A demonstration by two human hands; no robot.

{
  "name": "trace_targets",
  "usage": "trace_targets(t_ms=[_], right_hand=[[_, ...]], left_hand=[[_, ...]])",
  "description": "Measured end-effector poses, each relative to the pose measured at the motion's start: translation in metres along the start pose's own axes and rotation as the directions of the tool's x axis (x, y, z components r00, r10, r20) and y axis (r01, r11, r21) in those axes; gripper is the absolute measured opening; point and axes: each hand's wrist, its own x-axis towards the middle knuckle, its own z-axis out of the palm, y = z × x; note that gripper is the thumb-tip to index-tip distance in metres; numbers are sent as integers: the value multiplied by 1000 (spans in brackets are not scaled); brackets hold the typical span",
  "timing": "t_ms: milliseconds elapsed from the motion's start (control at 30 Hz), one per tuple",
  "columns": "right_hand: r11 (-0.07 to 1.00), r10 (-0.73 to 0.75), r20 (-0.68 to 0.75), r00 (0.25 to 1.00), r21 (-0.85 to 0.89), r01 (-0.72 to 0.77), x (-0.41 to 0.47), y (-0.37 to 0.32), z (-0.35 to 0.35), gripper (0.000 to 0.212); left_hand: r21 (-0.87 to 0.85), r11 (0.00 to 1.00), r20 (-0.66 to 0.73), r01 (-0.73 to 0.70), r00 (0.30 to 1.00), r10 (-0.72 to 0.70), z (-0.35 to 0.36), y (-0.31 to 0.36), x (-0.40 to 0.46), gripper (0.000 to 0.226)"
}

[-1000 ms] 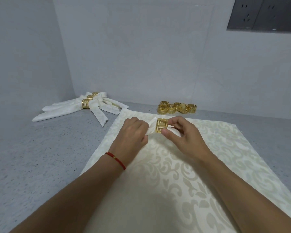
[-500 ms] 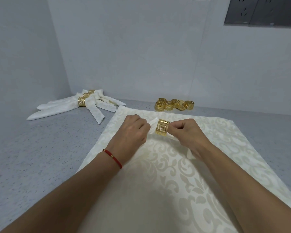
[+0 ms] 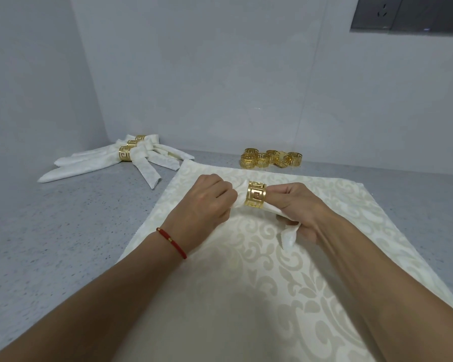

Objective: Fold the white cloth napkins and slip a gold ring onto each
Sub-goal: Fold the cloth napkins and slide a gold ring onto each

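Just above the middle of the frame, a gold ring sits around a rolled white napkin. The left hand, fingers curled, pinches the napkin's end left of the ring. The right hand grips ring and cloth, a loose tail hanging below. The ring likely slides best with the roll kept tight and pulled evenly. Both forearms angle in from the bottom corners.

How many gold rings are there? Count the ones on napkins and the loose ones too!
Rings on finished napkins: 3
Ring on the held napkin: 1
Loose rings in the pile: 6, as best I can see
Total: 10
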Motion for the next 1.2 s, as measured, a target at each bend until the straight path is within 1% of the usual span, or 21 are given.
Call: trace_targets(t_ms=[33,67,133,167,200,233,300,333,400,467,600,633,767,800,833,867,933,967,1033,1100,1200], right_hand=[[1000,-26,-10,1000,0,26,0,0,0,17],[999,-51,-20,998,13,52,1,0,1,16],[995,-94,-26,995,20,95,1,-1,2,14],[993,-115,-12,993,14,115,0,-1,3,13],[991,-136,9,991,6,135,-2,-2,4,13],[988,-151,31,988,-11,151,-4,-2,5,13],[983,-171,64,983,-63,175,-5,-2,7,7],[979,-178,76,981,-88,185,-4,-2,8,5],[973,-190,95,977,-113,200,-5,-2,9,3],[978,-192,96,977,-70,199,-5,-3,8,8],[986,-167,44,985,7,167,-5,-3,7,17],[987,-158,29,987,12,158,-5,-3,7,18],[987,-91,-9,996,134,92,-4,-2,-3,30],[993,-101,4,995,64,101,-3,-3,-8,31],[989,-125,39,991,-70,127,-4,-5,-13,30],[961,-151,100,983,-216,170,-5,-8,-17,31],[856,-175,206,963,-452,252,-5,-14,-20,41],[795,-187,224,956,-537,282,-4,-17,-20,44],[729,-234,238,943,-598,332,-3,-18,-18,44],[767,-274,241,931,-529,362,-2,-12,-16,42],[845,-270,202,941,-419,332,-3,-3,-14,39]], left_hand=[[-27,998,26,51,998,-50,-2,1,2,21],[-60,990,63,128,990,-125,-3,3,3,25],[-158,937,158,311,945,-286,-5,7,3,53],[-218,900,207,377,919,-335,-5,9,4,67],[-265,870,253,416,900,-354,-6,11,5,74],[-296,854,285,428,893,-349,-7,12,6,72],[-345,833,309,432,890,-334,-9,10,7,55],[-384,799,321,463,878,-355,-11,10,8,45],[-466,708,352,531,845,-402,-15,10,9,33],[-519,630,378,577,817,-437,-18,10,10,29],[-602,402,435,690,706,-559,-24,5,9,28],[-600,385,444,702,692,-569,-25,3,9,28],[-545,428,441,721,680,-586,-29,-3,3,38],[-542,435,437,719,683,-585,-30,-3,1,40],[-539,448,432,713,691,-579,-30,-3,1,42],[-537,465,428,704,702,-569,-29,-2,1,43],[-524,511,417,681,728,-544,-28,1,2,46],[-514,538,409,668,742,-530,-27,2,3,47],[-520,540,422,662,749,-511,-26,5,4,48],[-543,456,461,705,704,-540,-31,9,7,47],[-548,214,578,809,551,-602,-42,8,10,36]])
